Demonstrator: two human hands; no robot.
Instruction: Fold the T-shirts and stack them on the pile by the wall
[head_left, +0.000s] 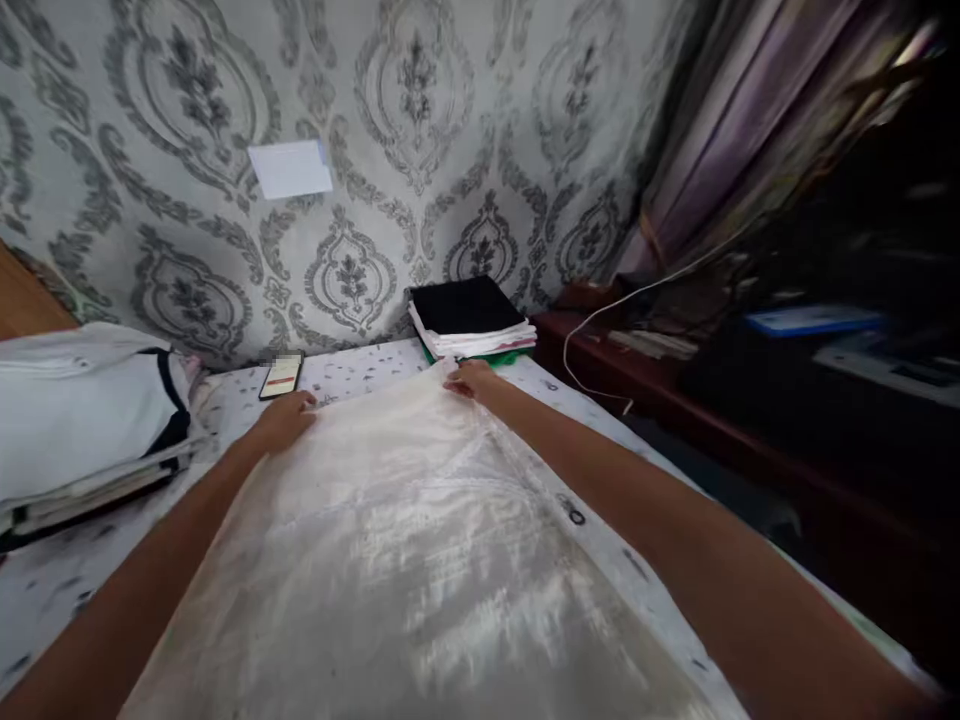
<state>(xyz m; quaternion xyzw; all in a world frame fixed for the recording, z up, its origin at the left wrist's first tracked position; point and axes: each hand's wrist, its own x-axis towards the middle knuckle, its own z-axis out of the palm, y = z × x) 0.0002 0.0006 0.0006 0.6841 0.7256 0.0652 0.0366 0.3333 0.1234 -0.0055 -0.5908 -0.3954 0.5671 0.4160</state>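
Note:
A cream, shiny, thin cloth (375,560) lies spread flat in front of me, with faint seam lines across its upper part. My left hand (285,422) is at its far left corner, fingers curled in on the edge. At the far right corner, my right hand (471,378) pinches the fabric between thumb and fingers. Between both hands the far edge runs fairly straight, slanting up to the right. The cloth's near end runs out of view at the bottom.
Folded clothes (472,310) in a stack, black on top, lie beyond my right hand. A phone (282,376) lies past my left. White folded clothes (82,410) fill the left side of the patterned bed sheet (367,368). A white cable (568,345) hangs at the right.

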